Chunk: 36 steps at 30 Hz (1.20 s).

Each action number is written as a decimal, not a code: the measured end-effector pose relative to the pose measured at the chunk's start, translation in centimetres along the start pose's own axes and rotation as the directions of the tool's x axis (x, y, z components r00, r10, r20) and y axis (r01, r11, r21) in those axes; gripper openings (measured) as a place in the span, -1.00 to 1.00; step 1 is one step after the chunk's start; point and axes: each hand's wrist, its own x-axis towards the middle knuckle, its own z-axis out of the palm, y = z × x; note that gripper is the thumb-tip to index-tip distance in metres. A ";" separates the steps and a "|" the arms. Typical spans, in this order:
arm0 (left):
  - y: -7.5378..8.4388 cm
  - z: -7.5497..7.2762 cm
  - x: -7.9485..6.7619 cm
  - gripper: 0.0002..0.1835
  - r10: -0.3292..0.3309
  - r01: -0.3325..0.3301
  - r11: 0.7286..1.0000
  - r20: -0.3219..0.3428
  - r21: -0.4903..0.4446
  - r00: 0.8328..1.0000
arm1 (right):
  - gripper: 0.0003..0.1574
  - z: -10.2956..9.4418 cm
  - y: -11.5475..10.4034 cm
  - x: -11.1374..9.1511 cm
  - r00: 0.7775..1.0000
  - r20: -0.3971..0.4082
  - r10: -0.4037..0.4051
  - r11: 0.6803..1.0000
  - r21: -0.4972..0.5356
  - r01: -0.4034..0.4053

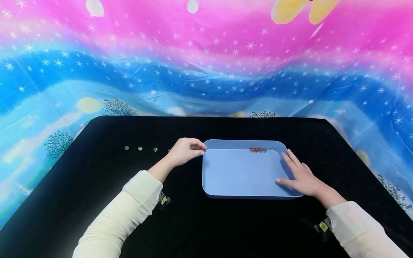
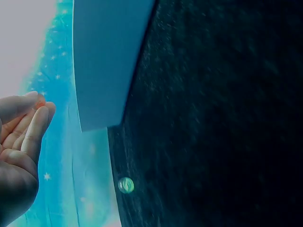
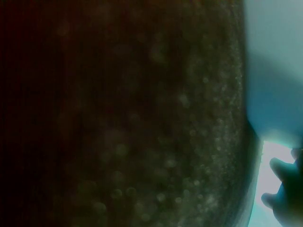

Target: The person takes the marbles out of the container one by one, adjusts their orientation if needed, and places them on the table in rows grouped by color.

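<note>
Between thumb and fingertips, my left hand (image 1: 184, 152) pinches a small orange-red marble (image 2: 40, 101). In the head view that hand is at the back left corner of a light blue rectangular tray (image 1: 238, 173), fingertips right at the rim. My right hand (image 1: 303, 177) rests at the tray's right wall, its fingers extended over the rim and the thumb reaching inward. Inside the tray, a short row of marbles (image 1: 256, 150), mostly reddish with a greyish one at the right end, lies along the back wall.
Left of the tray, several greenish marbles (image 1: 140, 148) stand spaced out in a line on the black-covered table (image 1: 96, 179); the one nearest the left hand is partly hidden by it. Behind the table hangs a pink and blue patterned cloth (image 1: 193, 64).
</note>
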 end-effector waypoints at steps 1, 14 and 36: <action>-0.1 -0.1 -0.1 -0.84 0.001 -0.001 1.000 -0.003 0.001 1.000 | 0.19 0.0 0.0 0.0 1.000 0.000 0.000 1.000 0.002 0.000; -1.2 -1.0 -1.5 -0.84 -0.037 0.037 0.998 -0.005 0.044 0.999 | 0.19 0.2 0.3 0.1 1.000 -0.002 -0.002 1.000 -0.004 0.002; -3.5 -1.1 -3.1 -0.89 -0.133 0.125 0.973 0.029 0.194 0.991 | 0.18 0.1 0.2 0.0 1.000 0.000 -0.004 1.000 0.006 0.004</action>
